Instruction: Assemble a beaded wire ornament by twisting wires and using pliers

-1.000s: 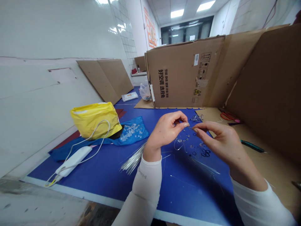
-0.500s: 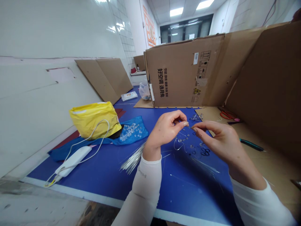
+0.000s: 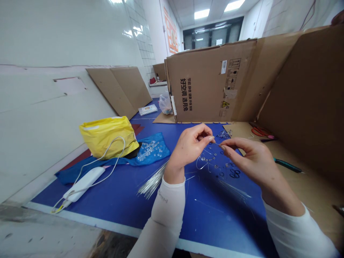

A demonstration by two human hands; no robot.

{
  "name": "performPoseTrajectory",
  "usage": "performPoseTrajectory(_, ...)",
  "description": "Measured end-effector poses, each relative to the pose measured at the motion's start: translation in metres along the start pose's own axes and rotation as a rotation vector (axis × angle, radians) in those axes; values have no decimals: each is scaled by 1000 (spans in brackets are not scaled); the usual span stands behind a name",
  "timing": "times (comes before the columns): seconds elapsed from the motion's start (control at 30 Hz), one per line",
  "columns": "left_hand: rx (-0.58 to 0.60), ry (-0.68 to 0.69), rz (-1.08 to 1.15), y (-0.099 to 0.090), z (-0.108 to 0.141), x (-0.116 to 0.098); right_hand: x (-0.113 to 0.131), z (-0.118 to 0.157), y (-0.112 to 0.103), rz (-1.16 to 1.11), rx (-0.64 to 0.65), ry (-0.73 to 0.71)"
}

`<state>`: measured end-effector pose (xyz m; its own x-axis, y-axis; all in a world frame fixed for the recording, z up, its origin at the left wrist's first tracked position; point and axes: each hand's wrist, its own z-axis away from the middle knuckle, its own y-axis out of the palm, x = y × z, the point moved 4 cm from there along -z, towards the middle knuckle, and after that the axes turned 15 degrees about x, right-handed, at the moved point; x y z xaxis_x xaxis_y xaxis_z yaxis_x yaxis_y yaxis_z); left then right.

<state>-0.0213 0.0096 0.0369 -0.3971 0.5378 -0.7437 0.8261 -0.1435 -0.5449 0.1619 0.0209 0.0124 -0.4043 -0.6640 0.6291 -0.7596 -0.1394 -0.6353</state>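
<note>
- Fine wire (image 3: 218, 144): suspended between the two hands above the blue work mat (image 3: 223, 229), so that it is kept clear of the loose pieces beneath
- Left hand (image 3: 188, 147): fingers curled inward, with thumb and forefinger pressed together at the wire's near end; whether anything else is held there is hidden by the fingers and cannot be told
- Right hand (image 3: 248, 157): wire pinched between thumb and forefinger, other fingers loosely curved, the far end being steadied in this way
- Beaded wire loop (image 3: 202, 162): laid on the mat just below the hands, among dark rings (image 3: 234, 173), where it is within easy reach
- Clear beads (image 3: 149, 149): gathered on a blue cloth (image 3: 164, 152) left of the hands, apparently to stop them from scattering
- Bundle of silver wires (image 3: 153, 182): placed on the mat beside the left forearm, its lengths lying together
- Red-handled scissors (image 3: 259, 132) and green-handled tool (image 3: 287, 165): set aside on a cardboard sheet (image 3: 303, 200), right of the mat, apart from the small pieces
- Change from the frame half a second earlier: both pinches are maintained, the left fingertips are raised slightly, and the hands are otherwise little shifted
</note>
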Motion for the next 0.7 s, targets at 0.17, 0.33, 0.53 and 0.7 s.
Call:
performPoseTrajectory(0.17,-2,-32,31,0,0,1,-3,-1,0,-39,8,13)
performPoseTrajectory(0.33,-7,-40,61,1,-1,2,-4,-1,1,-64,17,32)
performPoseTrajectory(0.53,3,-54,122,2,-1,6,-12,-2,2,-141,70,95)
performPoseTrajectory(0.7,4,-74,132,2,-2,10,-19,-1,3,-208,110,136)
